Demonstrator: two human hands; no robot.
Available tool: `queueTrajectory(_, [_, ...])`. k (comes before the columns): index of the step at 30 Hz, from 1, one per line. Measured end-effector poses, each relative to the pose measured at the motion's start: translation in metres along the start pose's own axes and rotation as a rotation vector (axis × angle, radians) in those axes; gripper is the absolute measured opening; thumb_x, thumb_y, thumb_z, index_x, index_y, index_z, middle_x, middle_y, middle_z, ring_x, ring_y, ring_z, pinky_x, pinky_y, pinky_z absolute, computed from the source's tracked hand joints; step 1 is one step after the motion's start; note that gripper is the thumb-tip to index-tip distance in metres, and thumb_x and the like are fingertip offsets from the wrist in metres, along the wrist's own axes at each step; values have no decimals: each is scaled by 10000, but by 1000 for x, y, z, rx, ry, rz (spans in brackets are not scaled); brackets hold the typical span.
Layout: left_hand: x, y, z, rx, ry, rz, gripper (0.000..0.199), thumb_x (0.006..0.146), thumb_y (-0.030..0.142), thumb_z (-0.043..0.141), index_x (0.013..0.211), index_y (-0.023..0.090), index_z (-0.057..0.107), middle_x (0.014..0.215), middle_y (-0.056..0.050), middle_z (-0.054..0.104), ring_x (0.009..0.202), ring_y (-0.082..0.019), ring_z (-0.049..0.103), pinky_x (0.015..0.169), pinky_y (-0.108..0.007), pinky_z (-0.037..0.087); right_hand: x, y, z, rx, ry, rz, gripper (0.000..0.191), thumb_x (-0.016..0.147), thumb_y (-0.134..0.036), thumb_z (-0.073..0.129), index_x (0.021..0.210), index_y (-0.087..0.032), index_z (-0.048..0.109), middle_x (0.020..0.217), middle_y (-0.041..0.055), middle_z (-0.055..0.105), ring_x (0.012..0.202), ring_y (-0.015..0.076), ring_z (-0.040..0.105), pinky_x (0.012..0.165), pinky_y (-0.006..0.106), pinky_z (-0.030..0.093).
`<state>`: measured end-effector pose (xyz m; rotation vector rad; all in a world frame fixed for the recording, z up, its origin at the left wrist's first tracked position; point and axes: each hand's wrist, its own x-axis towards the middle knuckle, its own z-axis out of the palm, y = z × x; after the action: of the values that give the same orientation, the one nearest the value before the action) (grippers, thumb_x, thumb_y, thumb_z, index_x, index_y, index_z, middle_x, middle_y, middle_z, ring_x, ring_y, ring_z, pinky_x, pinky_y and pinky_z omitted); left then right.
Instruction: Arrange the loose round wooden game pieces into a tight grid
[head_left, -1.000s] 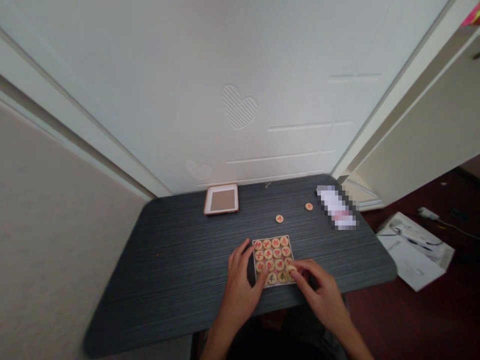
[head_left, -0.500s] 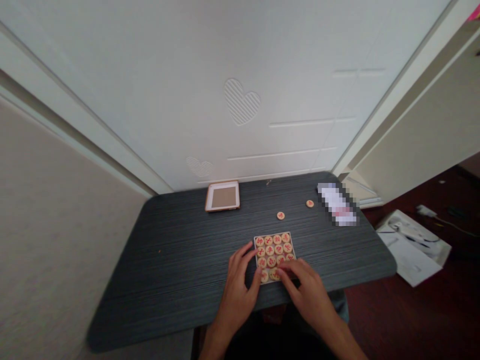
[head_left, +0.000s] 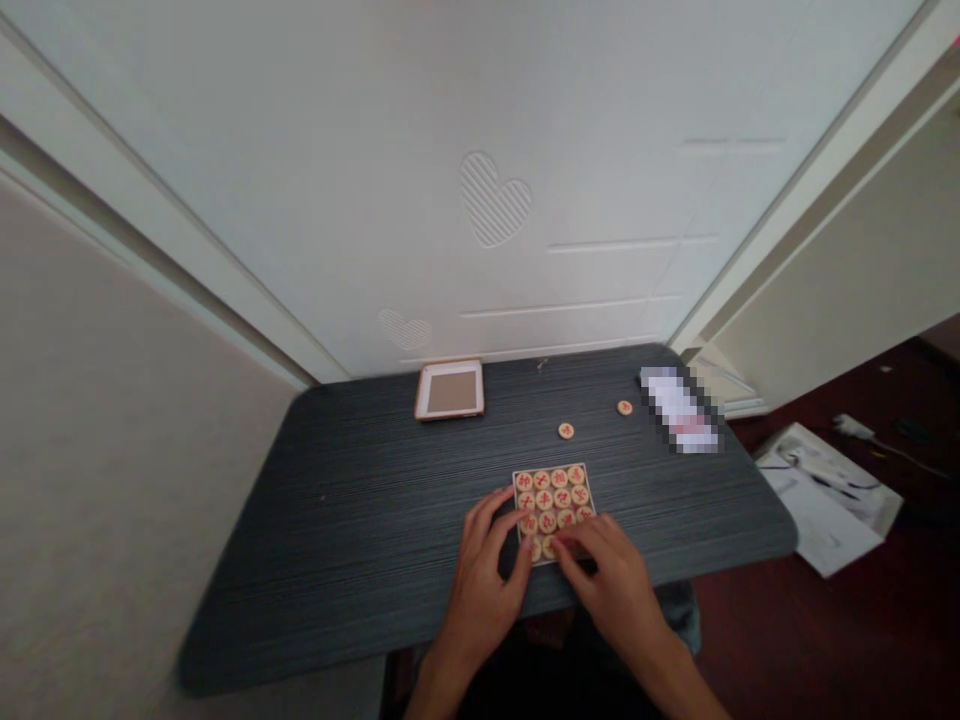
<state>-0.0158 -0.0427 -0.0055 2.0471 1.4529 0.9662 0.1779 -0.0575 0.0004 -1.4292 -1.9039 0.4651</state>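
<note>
A small square tray (head_left: 516, 478) packed with several round wooden chess pieces marked in red lies near the front edge of a dark table (head_left: 360, 520). My left hand (head_left: 486, 580) rests against the tray's left side, its fingers touching the edge. Over the tray's near row lies my right hand (head_left: 611, 580), fingertips pressed on the pieces there. Two loose pieces lie farther back, one (head_left: 566, 431) just beyond the tray, the other (head_left: 624, 407) toward the right.
An empty square lid or box (head_left: 450, 391) sits at the table's back edge by the white door. A blurred flat object (head_left: 679, 410) lies at the back right corner. White papers (head_left: 821, 495) are on the dark floor to the right.
My right hand has slid left from the tray's near right corner onto the middle of the near row. My left hand closed in on the tray's left edge.
</note>
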Motion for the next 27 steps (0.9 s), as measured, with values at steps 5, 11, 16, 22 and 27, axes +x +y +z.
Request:
queueTrajectory(5, [1, 10, -2, 8, -49, 51, 277, 948, 194, 608, 1180, 318, 693, 1518, -38, 453, 1433, -289, 362, 1155, -552, 406, 3, 10, -16, 13, 107, 44, 81, 983, -273, 600, 979, -241, 675, 861, 27, 704, 799, 209, 626, 740, 340, 507])
queueTrajectory(11, [4, 14, -5, -1, -175, 124, 206, 945, 194, 619, 1018, 324, 762, 1529, -5, 464, 1450, -301, 340, 1150, -561, 413, 44, 68, -51, -164, 220, 94, 185, 978, -335, 574, 1085, -227, 679, 1012, 75, 711, 951, 246, 651, 867, 396, 521])
queueTrajectory(16, [3, 6, -5, -30, -104, 91, 160, 941, 207, 624, 1034, 274, 734, 1493, -58, 494, 1426, -301, 383, 1129, -554, 438, 96, 121, -57, -199, 217, 148, 349, 962, -408, 557, 1223, -198, 658, 1160, 127, 664, 776, 213, 649, 864, 421, 553])
queueTrajectory(22, [6, 0, -9, 4, -28, 66, 166, 943, 195, 614, 1047, 277, 716, 1452, -60, 537, 1394, -291, 425, 1125, -566, 431, 124, 138, -48, -240, 160, 108, 379, 979, -383, 516, 1292, -216, 647, 1213, 141, 659, 1022, 278, 648, 959, 459, 530])
queueTrajectory(27, [9, -7, -12, 21, 53, 53, 162, 935, 193, 620, 1043, 274, 710, 1416, -63, 567, 1353, -284, 475, 1112, -555, 446, 92, 126, -47, -186, 84, 104, 313, 1002, -344, 469, 1163, -213, 704, 1103, 123, 656, 977, 258, 664, 922, 417, 555])
